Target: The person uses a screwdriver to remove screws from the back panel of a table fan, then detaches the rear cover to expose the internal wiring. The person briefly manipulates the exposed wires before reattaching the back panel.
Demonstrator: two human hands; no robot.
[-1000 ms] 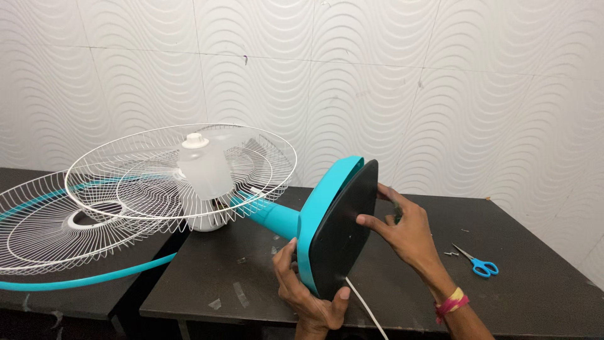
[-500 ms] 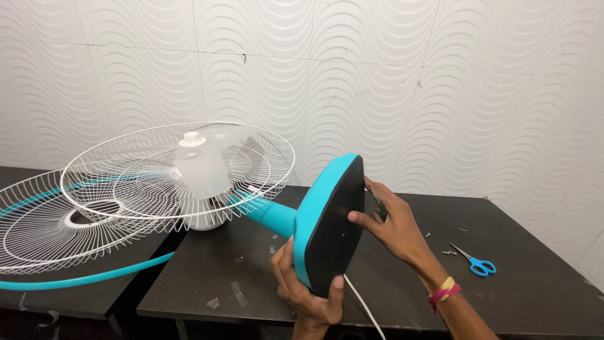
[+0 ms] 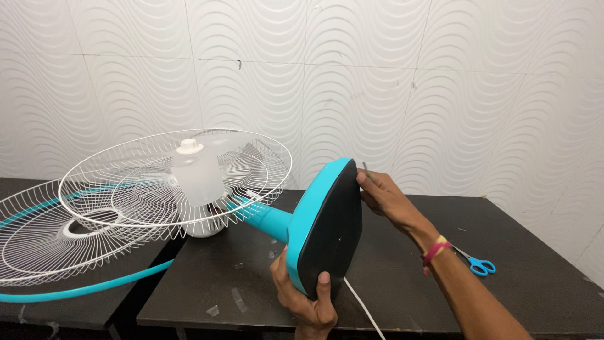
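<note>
Since the earlier frame: right hand (image 3: 385, 196) has slid from the black underside to the upper back edge of the fan base (image 3: 327, 230); base tipped a little further edge-on.

Item 1, nearest: left hand (image 3: 308, 301), clamped under the bottom rim of the fan base, thumb pressed on the black face.
Item 2: fan base, round, teal rim, black underside, held on edge above the dark table (image 3: 402, 277); white cord (image 3: 362, 308) trails below it.
Item 3: right hand, fingers closed on the top rim, pinching a thin grey tool; whether it is a screwdriver cannot be told.
Item 4: teal stem joining the base to a white motor housing (image 3: 196, 179), resting on the table.
Item 5: white wire guard (image 3: 176, 179) on the motor; a second guard (image 3: 50, 233) with a teal ring lies to the left.
Item 6: blue scissors (image 3: 479, 264), far right.

Risks, as judged: base could slip from the lower grip; the guard may bend if the fan rolls; cord could snag.

Packages, labels, signs: none visible.
</note>
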